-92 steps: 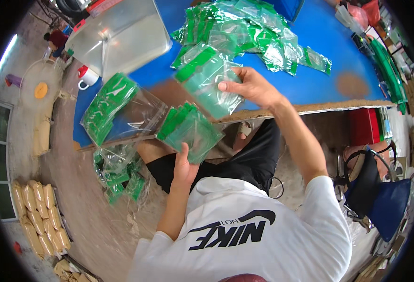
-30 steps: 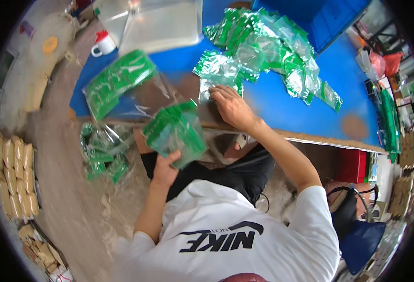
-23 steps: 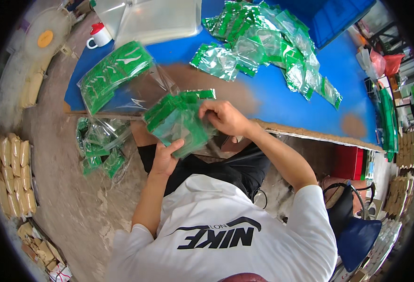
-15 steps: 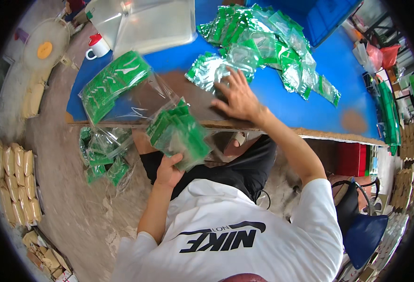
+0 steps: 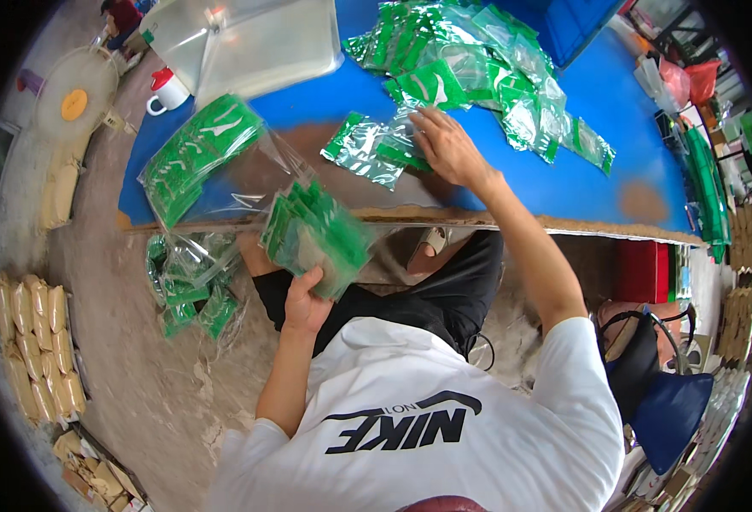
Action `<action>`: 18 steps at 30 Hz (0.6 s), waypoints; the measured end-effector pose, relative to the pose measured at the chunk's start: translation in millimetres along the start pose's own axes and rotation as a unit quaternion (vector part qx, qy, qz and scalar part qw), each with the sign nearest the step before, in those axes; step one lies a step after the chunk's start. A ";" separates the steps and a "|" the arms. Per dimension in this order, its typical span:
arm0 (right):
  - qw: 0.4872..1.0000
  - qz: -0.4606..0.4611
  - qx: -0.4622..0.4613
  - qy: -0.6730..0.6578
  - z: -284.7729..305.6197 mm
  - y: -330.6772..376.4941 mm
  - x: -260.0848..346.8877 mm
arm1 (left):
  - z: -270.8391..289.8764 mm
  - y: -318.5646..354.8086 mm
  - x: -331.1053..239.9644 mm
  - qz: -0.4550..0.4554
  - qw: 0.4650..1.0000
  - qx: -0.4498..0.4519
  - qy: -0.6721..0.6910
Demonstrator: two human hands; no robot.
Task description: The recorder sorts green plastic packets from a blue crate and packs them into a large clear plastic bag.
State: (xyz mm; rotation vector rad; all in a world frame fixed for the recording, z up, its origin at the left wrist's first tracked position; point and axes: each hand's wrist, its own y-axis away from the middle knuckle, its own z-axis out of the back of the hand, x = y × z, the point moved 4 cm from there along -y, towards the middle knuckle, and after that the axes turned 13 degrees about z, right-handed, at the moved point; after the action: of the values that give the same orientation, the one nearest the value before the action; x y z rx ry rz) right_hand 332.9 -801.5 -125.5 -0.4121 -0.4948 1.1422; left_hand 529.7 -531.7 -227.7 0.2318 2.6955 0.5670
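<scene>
Packets (image 5: 316, 239) fill left hand (image 5: 303, 303); right hand (image 5: 448, 147) spread flat on loose sachets (image 5: 367, 149).

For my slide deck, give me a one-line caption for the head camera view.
Left hand holds a stack of green packets while right hand reaches into loose packets on the blue table.

A fanned stack of green packets (image 5: 314, 237) sits near centre; a loose green-and-clear heap (image 5: 478, 72) lies far right; a bagged bundle (image 5: 198, 154) lies left.

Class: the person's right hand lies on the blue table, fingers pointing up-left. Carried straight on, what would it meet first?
Probably the loose green packet already at the right hand's fingertips; beyond lies bare blue table, though depth is uncertain.
</scene>
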 end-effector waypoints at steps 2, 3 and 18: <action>0.999 -0.003 0.040 -0.021 -1.0 9.5 -5.9 | 3.1 1.9 2.7 0.021 1.000 0.009 0.001; 0.991 -0.063 0.117 0.015 4.3 4.5 8.9 | 2.5 3.2 5.2 0.026 1.000 0.015 0.001; 0.986 -0.116 -0.022 -0.119 -10.5 20.0 74.4 | -39.9 -23.6 27.2 -0.010 0.999 0.005 -0.030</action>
State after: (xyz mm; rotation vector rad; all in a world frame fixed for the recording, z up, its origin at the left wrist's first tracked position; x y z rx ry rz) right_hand 348.3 -725.7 -133.0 -0.2482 -0.7581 0.9609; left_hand 487.2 -560.9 -212.5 0.2205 2.6403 0.5335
